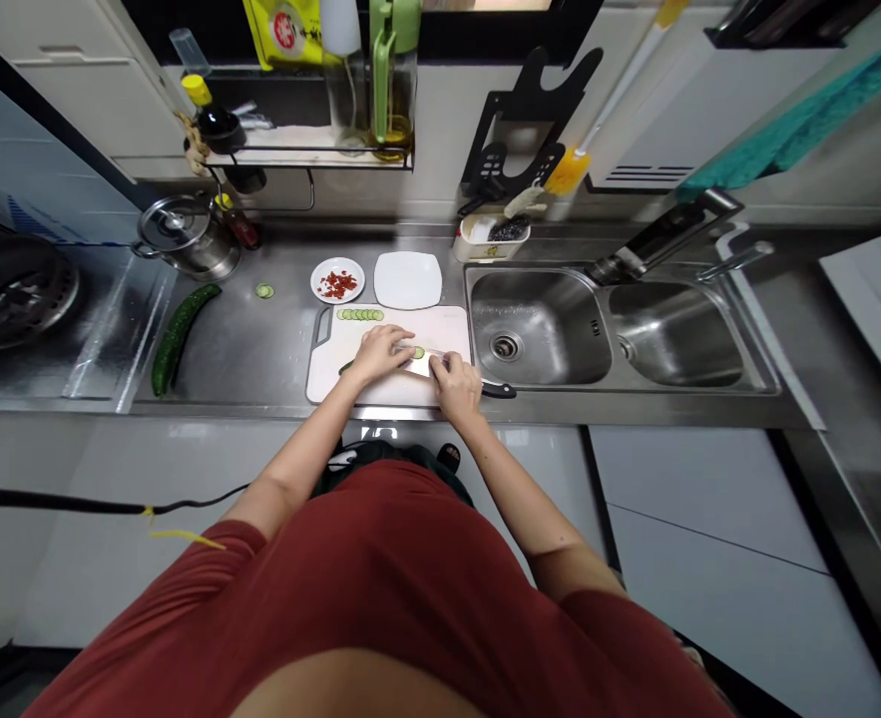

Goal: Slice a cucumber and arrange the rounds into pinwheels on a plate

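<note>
One round green slice (418, 353) lies over the white board (440, 321), just right of the nearer left hand (381, 353), fingers spread. The right hand (458, 385) bends its fingers (pinching what, I can't tell).

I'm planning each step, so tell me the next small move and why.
I'd have the left hand move the loose cucumber slice to the row of slices. It lies apart between the hands, near the left fingertips, while the others line the far side of the cutting board. Neither hand grips the knife handle.
</note>
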Available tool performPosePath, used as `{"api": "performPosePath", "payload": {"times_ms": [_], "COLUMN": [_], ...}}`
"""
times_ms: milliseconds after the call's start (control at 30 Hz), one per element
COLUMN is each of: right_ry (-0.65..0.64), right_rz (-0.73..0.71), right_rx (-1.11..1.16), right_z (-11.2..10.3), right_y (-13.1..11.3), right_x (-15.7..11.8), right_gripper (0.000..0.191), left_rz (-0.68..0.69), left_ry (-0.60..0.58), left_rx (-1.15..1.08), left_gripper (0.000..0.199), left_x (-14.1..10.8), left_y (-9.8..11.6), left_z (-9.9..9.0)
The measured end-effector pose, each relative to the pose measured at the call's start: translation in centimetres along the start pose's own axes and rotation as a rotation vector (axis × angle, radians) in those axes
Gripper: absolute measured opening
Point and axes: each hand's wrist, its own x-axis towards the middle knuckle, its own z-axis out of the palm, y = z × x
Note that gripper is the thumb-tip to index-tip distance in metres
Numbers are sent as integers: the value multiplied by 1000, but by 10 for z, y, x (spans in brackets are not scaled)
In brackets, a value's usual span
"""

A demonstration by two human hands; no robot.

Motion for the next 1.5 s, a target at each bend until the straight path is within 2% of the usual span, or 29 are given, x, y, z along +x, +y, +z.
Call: {"api": "performPosePath", "payload": {"times_ms": [133, 267, 400, 500, 633, 767, 1000, 1267, 1500], "right_ry": [4, 33, 20, -2, -14, -3, 21, 66, 128], "right_rz": [-7, 12, 52, 75, 83, 95, 103, 104, 91], "right_rx": [-4, -24, -18, -18, -13, 7, 20, 37, 62], "right_z": [5, 18, 31, 36, 37, 38, 43, 49, 55], "right_y": [-1, 3, 10, 14, 16, 16, 19, 23, 25], "right_x": [-5, -14, -22, -25, -25, -24, -24, -24, -20], "right_gripper": [43, 39, 39, 42, 43, 41, 37, 36, 34], "left_rz": [3, -58, -329, -517, -621, -624, -586, -467, -519], "left_ry": [-97, -77, 58, 188, 257, 255, 199, 206, 117], "left_rx": [17, -109, -265, -224, -134, -81, 19, 167, 272], "left_gripper": [20, 12, 15, 16, 11, 10, 10, 17, 20], "left_x": [2, 2, 9, 21, 39, 55, 71, 76, 75], "left_y": [10, 4, -19, -42, -66, -77, -82, -88, -82], "left_z": [5, 15, 21, 20, 17, 19, 22, 26, 24]}}
